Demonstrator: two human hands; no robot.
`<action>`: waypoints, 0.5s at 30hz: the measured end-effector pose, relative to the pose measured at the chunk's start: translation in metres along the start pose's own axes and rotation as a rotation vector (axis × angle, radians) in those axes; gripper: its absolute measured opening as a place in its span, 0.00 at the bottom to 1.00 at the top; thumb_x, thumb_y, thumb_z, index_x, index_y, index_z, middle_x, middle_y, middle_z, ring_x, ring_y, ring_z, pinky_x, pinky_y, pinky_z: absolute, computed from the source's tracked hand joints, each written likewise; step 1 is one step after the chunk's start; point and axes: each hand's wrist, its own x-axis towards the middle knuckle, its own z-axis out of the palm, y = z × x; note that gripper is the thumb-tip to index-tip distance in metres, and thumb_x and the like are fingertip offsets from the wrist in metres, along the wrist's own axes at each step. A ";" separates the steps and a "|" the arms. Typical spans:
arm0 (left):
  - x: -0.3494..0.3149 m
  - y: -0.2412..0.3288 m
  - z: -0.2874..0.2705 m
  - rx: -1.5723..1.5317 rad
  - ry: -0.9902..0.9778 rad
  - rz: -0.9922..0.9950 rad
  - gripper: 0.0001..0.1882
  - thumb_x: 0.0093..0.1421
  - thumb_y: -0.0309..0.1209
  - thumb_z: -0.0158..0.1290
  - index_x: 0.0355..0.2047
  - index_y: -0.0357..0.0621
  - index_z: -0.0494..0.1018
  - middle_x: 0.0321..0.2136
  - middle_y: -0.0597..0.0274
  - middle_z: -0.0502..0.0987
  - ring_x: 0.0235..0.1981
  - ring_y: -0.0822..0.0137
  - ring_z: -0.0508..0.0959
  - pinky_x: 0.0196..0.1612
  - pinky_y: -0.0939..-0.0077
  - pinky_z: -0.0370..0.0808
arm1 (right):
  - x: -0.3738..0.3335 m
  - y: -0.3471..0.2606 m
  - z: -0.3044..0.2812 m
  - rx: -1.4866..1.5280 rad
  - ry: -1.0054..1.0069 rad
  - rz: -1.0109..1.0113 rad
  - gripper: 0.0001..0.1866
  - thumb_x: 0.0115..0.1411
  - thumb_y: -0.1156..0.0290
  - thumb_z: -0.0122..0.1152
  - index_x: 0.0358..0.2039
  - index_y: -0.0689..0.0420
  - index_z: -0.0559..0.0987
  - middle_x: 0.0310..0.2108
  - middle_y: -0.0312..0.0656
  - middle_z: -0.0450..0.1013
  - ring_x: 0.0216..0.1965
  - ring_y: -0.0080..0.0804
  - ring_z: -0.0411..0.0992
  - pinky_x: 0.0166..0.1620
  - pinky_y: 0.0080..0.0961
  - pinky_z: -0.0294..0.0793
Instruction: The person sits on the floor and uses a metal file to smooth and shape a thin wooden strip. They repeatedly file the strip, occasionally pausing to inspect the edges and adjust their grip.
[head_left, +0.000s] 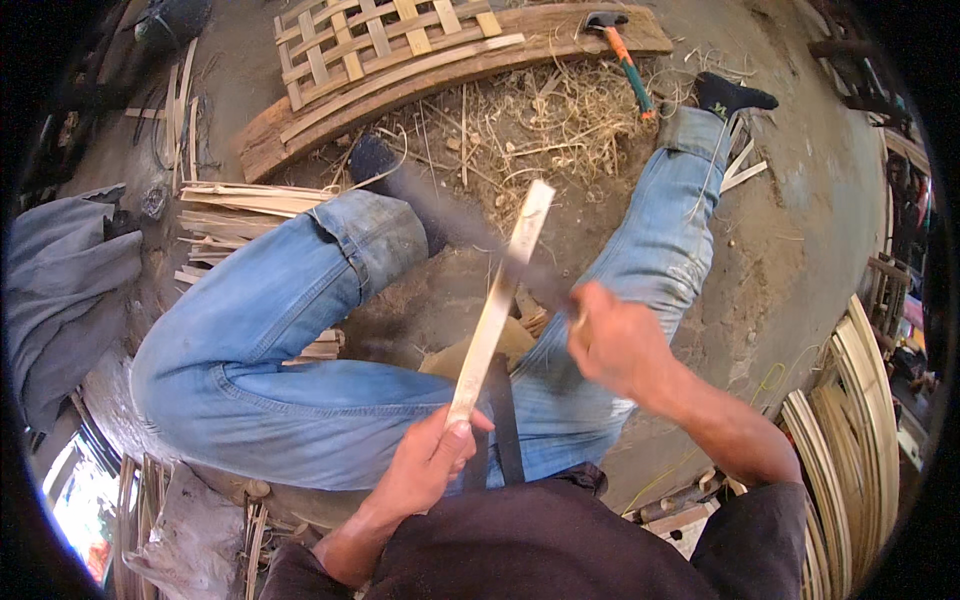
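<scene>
A flat, pale bamboo strip (pixel 490 325) slants up and away from my lap. Its near end is gripped in my left hand (pixel 430 455), thumb on top and fingers closed round it. My right hand (pixel 620 340) is a fist around the handle of a knife (pixel 470 228), whose long dark blade is smeared by motion. The blade crosses the strip at about its upper middle; I cannot tell whether it touches. Under the strip, a dark band (pixel 503 420) lies over my jeans, next to a tan rounded piece (pixel 460 358) between my legs.
A woven bamboo lattice (pixel 375 40) rests on a curved wooden plank (pixel 580 40), with a hammer (pixel 625 65) at its right end. Shavings (pixel 560 140) litter the floor. Split strips (pixel 225 225) lie at left; bundled strips (pixel 850 430) stand at right. Grey cloth (pixel 70 290) hangs far left.
</scene>
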 end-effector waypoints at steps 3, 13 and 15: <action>-0.009 0.005 0.004 -0.040 0.009 -0.006 0.15 0.72 0.37 0.39 0.45 0.36 0.67 0.20 0.73 0.60 0.19 0.83 0.56 0.20 0.85 0.54 | 0.020 0.017 -0.010 -0.073 -0.051 0.039 0.12 0.53 0.71 0.57 0.36 0.61 0.68 0.26 0.54 0.74 0.26 0.55 0.75 0.27 0.46 0.75; -0.006 -0.001 -0.004 -0.009 -0.048 -0.016 0.16 0.72 0.37 0.38 0.46 0.36 0.68 0.20 0.74 0.60 0.19 0.82 0.57 0.20 0.85 0.56 | 0.043 0.083 -0.020 -0.144 0.223 0.104 0.10 0.54 0.72 0.55 0.37 0.60 0.69 0.20 0.54 0.71 0.27 0.58 0.74 0.31 0.47 0.74; -0.008 0.000 -0.005 -0.051 -0.051 -0.109 0.16 0.72 0.36 0.38 0.47 0.37 0.68 0.20 0.74 0.61 0.19 0.82 0.59 0.21 0.86 0.58 | 0.045 0.067 -0.040 -0.027 0.294 0.162 0.09 0.54 0.72 0.55 0.35 0.59 0.68 0.20 0.53 0.71 0.26 0.58 0.73 0.29 0.46 0.73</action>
